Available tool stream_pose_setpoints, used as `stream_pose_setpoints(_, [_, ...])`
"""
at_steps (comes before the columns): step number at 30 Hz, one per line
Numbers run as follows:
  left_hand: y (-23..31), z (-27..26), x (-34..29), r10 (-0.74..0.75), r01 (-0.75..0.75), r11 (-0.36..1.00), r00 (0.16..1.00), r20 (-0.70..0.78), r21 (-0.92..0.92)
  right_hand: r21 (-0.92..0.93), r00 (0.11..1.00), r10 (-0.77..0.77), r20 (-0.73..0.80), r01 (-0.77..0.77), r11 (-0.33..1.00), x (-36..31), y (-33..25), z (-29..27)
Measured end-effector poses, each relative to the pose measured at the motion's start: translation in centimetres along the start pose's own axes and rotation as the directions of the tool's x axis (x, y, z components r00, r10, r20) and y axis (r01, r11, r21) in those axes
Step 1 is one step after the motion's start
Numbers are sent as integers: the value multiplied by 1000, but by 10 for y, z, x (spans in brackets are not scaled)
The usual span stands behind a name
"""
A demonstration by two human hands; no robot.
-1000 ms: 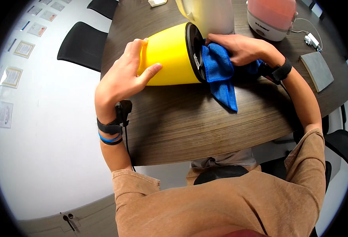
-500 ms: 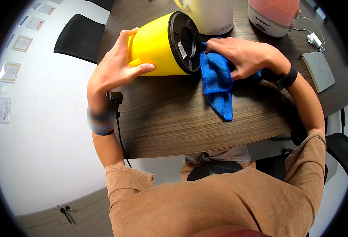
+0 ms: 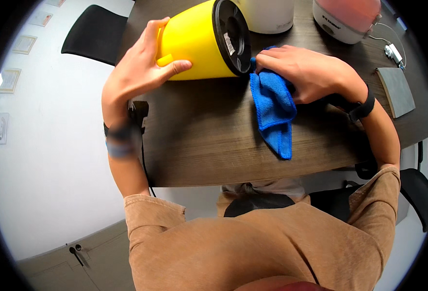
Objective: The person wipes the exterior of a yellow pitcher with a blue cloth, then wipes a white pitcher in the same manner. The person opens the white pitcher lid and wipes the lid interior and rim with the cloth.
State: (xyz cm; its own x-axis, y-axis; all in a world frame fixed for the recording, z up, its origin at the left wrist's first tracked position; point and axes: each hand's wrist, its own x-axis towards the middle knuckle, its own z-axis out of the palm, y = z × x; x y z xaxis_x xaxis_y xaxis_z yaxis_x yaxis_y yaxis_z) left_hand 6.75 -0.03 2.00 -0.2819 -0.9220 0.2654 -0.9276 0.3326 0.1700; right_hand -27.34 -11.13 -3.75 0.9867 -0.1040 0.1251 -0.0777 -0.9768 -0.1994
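Note:
My left hand [image 3: 135,72] grips a yellow container [image 3: 194,41] by its left end, near a yellow handle, thumb along its lower side. The container, perhaps a kettle or small cooker, is tipped sideways above the table. Its round black base [image 3: 238,43], with a recess and a small label, faces right. My right hand [image 3: 304,70] is closed on a bunched blue cloth [image 3: 274,106], beside the lower edge of that base. The cloth's loose end hangs down toward me. Whether the cloth touches the base is hard to tell; some right fingers are hidden.
On the dark wooden table [image 3: 214,150] stand a white appliance [image 3: 270,17] at the back and a pink-and-white appliance [image 3: 342,22] farther right. A white plug with cord [image 3: 393,52] and a grey notebook [image 3: 396,92] lie at right. A black chair [image 3: 95,36] is at far left.
The view has shifted slightly, so the table things sit higher in the picture. The cloth and my right hand are a little lower relative to the container's base. Both hands keep their holds.

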Motion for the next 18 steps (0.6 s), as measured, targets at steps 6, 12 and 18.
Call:
stream_pose_setpoints(6, [6, 3, 0, -23, 24, 999, 1000, -19, 41, 148, 997, -75, -19, 77, 986, -1, -17, 1])
stream_pose_setpoints(12, [8, 5, 5, -16, 19, 996, 999, -31, 90, 170, 999, -6, -40, 12, 985, 2, -21, 4])
stream_pose_setpoints(18, [6, 7, 3, 31, -26, 996, 998, -62, 83, 122, 997, 67, -26, -64, 990, 3, -30, -9])
